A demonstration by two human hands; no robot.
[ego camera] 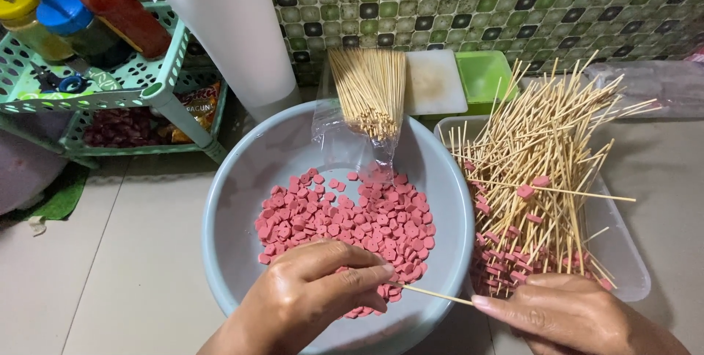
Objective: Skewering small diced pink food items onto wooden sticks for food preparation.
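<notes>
A pale blue basin [242, 201] holds a heap of pink sausage slices [345, 219]. My left hand [308, 296] reaches into its near side, fingertips pinched on a slice at the tip of a thin bamboo skewer [436, 295]. My right hand [572, 315] holds the other end of that skewer, just outside the basin's rim. To the right a clear plastic tray [623, 252] is piled with several skewers [543, 157] that have pink slices threaded on them.
A clear bag of unused skewers [370, 91] leans on the basin's far rim. Behind stand a green container [484, 76] with a white lid, a white paper roll [235, 25] and a green plastic rack [147, 83] with sauce bottles. Tiled wall at the back.
</notes>
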